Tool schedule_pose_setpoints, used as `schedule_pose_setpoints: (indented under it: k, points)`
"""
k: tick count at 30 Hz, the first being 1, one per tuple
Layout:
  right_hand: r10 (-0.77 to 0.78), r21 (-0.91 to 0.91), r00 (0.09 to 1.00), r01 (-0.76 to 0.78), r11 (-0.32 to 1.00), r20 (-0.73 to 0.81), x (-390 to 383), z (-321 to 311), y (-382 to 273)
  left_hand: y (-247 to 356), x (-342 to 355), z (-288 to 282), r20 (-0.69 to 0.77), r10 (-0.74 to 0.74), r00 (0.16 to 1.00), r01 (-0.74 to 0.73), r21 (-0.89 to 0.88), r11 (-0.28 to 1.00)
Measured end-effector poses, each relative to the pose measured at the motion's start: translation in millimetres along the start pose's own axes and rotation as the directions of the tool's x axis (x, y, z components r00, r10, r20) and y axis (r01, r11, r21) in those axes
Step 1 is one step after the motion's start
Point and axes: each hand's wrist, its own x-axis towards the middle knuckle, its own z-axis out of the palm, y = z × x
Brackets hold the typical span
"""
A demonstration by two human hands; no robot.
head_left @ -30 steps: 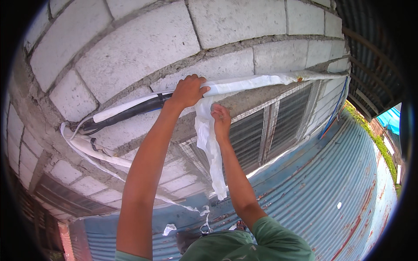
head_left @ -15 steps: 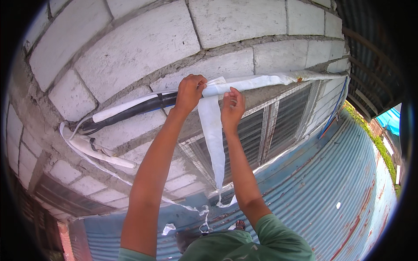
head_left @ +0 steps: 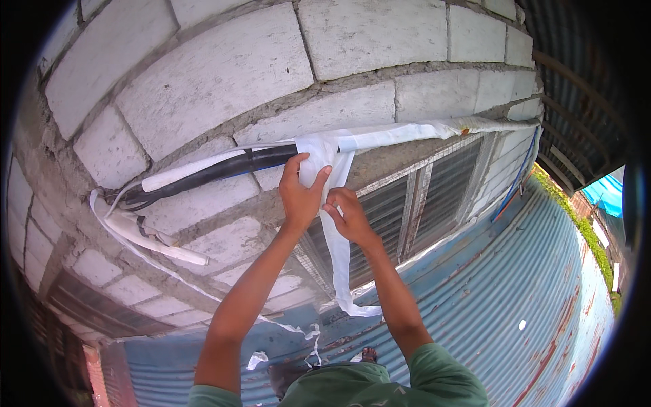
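Note:
A bundle of black-covered pipes (head_left: 224, 165) runs along the block wall, its right part wound in white wrapping tape (head_left: 400, 133). Over the bundle lies a fold of this tape, and a loose length drops from it toward the roof sheets. My left hand (head_left: 301, 198) holds the tape at the wrap's left end, with the thumb on its front and the fingers at its left edge. Just below and to the right, my right hand (head_left: 347, 214) is closed in a pinch on the hanging tape.
Below the bundle is a louvred window (head_left: 393, 210) with wire mesh. Corrugated blue roofing (head_left: 475, 292) with rust streaks spreads beneath me. A white-wrapped pipe end (head_left: 166, 247) and a thin white strip (head_left: 183, 277) hang at left. A tape scrap (head_left: 257, 359) lies near my foot.
Both hands have come down from the bundle, the right also leftward. A fold of tape now covers the front of the bundle beside my left fingers, and the hanging length has shifted.

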Motion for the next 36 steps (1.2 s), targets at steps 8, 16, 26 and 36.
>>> schedule_pose_setpoints:
  k: [8, 16, 26, 36]
  points:
    - [0.548, 0.756, 0.833, -0.315, 0.573, -0.069, -25, -21, -8, -16, -142, 10, 0.529, -0.34, 0.777, 0.451, -0.093, 0.887]
    - [0.02, -0.19, 0.913, 0.063, 0.98, 0.407, -180, 25, -41, -46, -124, -37, 0.562, -0.418, 0.714, 0.67, -0.722, 0.172]
    - [0.541, 0.762, 0.811, -0.49, 0.423, 0.221, -140, 17, -23, -108, -310, -67, 0.889, -0.066, 0.452, -0.219, 0.183, 0.959]
    - [0.311, -0.36, 0.84, -0.151, 0.921, 0.445, -328, 22, -12, -169, -318, -118, 0.674, -0.533, 0.512, 0.562, 0.208, 0.801]
